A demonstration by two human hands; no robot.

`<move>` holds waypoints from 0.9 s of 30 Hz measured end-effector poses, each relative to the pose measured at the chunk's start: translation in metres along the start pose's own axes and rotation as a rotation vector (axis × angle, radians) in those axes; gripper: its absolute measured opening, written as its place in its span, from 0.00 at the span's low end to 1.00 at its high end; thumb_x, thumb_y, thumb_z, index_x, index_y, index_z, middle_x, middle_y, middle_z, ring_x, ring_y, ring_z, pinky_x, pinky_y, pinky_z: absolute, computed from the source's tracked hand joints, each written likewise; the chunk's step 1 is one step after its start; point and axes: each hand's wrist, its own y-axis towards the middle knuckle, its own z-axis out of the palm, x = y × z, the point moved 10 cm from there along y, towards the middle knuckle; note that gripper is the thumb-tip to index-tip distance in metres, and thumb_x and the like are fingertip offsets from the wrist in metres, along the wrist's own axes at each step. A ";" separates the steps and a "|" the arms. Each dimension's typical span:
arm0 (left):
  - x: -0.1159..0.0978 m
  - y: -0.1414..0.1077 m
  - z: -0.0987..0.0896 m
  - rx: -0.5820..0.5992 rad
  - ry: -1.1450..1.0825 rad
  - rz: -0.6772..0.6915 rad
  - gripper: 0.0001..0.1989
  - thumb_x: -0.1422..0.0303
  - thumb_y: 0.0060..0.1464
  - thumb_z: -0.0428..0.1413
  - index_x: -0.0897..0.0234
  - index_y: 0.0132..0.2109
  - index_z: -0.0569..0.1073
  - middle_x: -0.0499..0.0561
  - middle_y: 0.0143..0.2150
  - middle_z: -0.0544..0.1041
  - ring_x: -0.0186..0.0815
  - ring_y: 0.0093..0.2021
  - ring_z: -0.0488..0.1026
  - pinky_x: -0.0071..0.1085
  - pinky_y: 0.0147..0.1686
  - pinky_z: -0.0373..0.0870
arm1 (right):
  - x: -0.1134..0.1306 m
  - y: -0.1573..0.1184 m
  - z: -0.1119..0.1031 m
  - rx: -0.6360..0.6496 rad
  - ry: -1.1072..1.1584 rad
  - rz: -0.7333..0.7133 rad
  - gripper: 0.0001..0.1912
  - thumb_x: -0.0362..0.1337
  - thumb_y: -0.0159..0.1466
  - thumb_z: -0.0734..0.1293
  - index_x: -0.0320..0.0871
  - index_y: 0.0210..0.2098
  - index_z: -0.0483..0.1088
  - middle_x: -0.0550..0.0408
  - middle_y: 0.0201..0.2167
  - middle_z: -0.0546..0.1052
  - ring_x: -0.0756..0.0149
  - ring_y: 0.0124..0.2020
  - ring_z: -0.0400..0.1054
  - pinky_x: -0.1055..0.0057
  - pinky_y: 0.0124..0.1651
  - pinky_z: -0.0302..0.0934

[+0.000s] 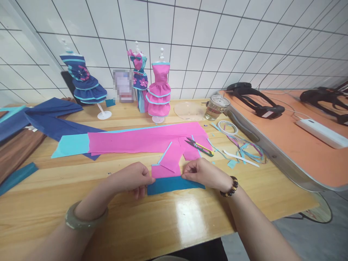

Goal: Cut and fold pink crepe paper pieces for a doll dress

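Note:
A teal fabric strip (174,185) lies across the wood table in front of me, along the lower edge of a pink fabric piece (172,156) with light blue trim. My left hand (137,179) pinches at the left end where pink and teal meet, thumb on top. My right hand (202,173) pinches the strip's upper edge beside the pink piece's lower right corner. Thread snips (199,146) with yellow and black handles rest on the pink fabric just beyond my right hand. Behind lies a long pink fabric length (136,139) with a light blue end.
Doll forms in a blue dress (88,81), a pink tiered dress (160,88) and a mixed dress (140,72) stand by the tiled wall. A lidded cup (214,108), tape roll (227,127) and ribbon scraps (246,150) lie right. Navy fabric (51,112) lies left.

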 end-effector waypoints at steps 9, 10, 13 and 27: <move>0.004 0.003 0.001 -0.001 -0.003 -0.009 0.18 0.55 0.44 0.51 0.65 0.19 0.62 0.50 0.18 0.74 0.29 0.15 0.67 0.23 0.14 0.55 | -0.003 0.000 -0.001 -0.019 0.004 0.010 0.14 0.42 0.55 0.63 0.39 0.19 0.66 0.62 0.16 0.62 0.76 0.19 0.53 0.77 0.22 0.48; 0.004 0.003 0.001 -0.002 -0.002 -0.008 0.18 0.55 0.45 0.51 0.65 0.19 0.62 0.50 0.17 0.74 0.29 0.14 0.67 0.23 0.14 0.55 | -0.003 0.000 0.000 -0.020 0.004 0.013 0.13 0.42 0.55 0.63 0.39 0.19 0.66 0.62 0.16 0.62 0.76 0.19 0.53 0.77 0.22 0.48; 0.003 0.003 0.001 0.002 -0.003 -0.001 0.19 0.55 0.45 0.51 0.65 0.19 0.62 0.50 0.17 0.74 0.29 0.14 0.66 0.22 0.14 0.55 | -0.003 0.001 0.000 -0.022 0.005 0.021 0.13 0.41 0.55 0.63 0.38 0.19 0.66 0.62 0.16 0.62 0.76 0.19 0.53 0.77 0.22 0.48; 0.004 -0.012 0.011 0.216 0.107 0.039 0.16 0.56 0.45 0.53 0.65 0.21 0.68 0.48 0.17 0.72 0.30 0.17 0.67 0.24 0.18 0.61 | 0.006 -0.013 0.025 0.264 0.142 -0.028 0.15 0.46 0.52 0.67 0.38 0.26 0.71 0.60 0.20 0.68 0.75 0.21 0.58 0.78 0.23 0.52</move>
